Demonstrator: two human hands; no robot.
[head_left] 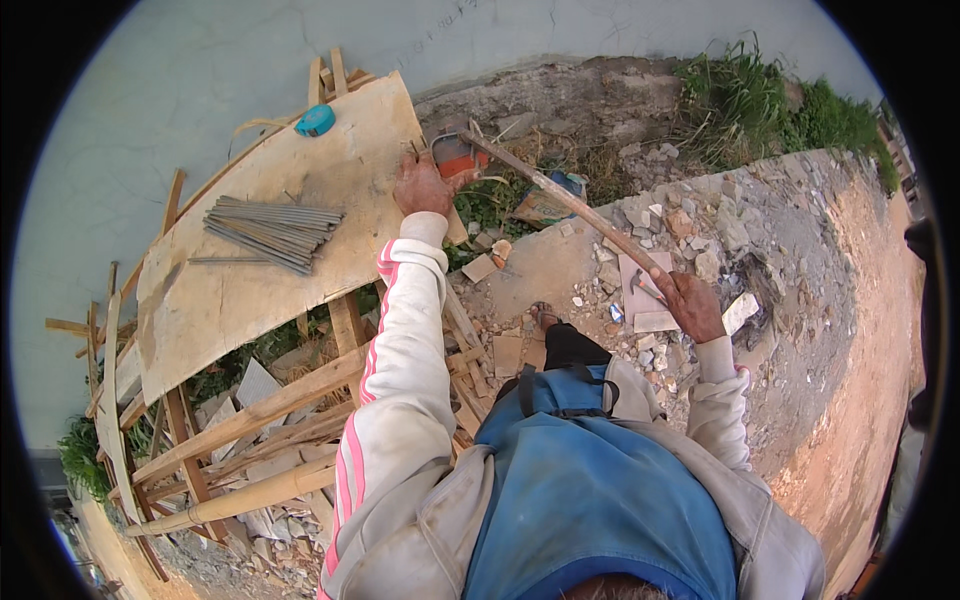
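My left hand [422, 182] is closed at the right edge of a plywood board [185, 320], on something I cannot make out, beside a red-and-dark metal tool [458, 158]. A long brownish bar [560, 195] runs from that tool down to the right; my right hand [692, 305] grips its lower end. On the board lie a bundle of grey metal rods [272, 232], left of my left forearm, and a teal tape measure [315, 120] near the far edge.
Rough timber framing [250, 420] supports the board against a pale wall [170, 120]. Broken masonry [690, 225] litters the ground to the right. Weeds [740, 120] grow along the wall's base. My sandalled foot [548, 322] stands below my hands.
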